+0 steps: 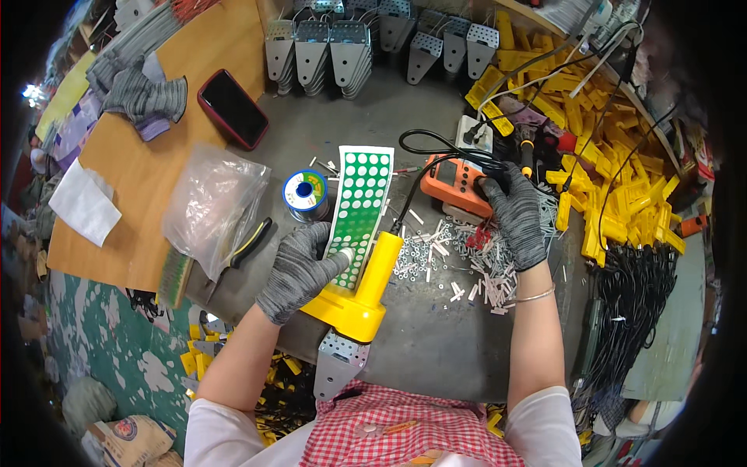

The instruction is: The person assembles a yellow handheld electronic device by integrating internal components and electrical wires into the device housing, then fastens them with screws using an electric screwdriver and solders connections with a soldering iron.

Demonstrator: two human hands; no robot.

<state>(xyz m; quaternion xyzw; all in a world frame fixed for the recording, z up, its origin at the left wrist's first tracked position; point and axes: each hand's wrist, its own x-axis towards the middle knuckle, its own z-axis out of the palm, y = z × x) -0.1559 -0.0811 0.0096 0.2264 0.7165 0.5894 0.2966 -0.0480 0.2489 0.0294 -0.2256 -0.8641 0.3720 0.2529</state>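
Both my gloved hands are working: my left hand is gripping the yellow tool beside the green sticker sheet, my right hand is closing around the orange-handled soldering iron; the plastic bag is lying crumpled.

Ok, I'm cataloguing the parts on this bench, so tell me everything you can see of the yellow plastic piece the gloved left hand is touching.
The yellow plastic piece looks like a glossy moulded housing: a wide rounded base nearest the person and a narrower arm slanting up to the right. It lies on the grey table, its base over a perforated metal bracket. The left hand, in a grey knit glove, rests against its left side. The arm's top end sits beside a green-dotted sticker sheet.
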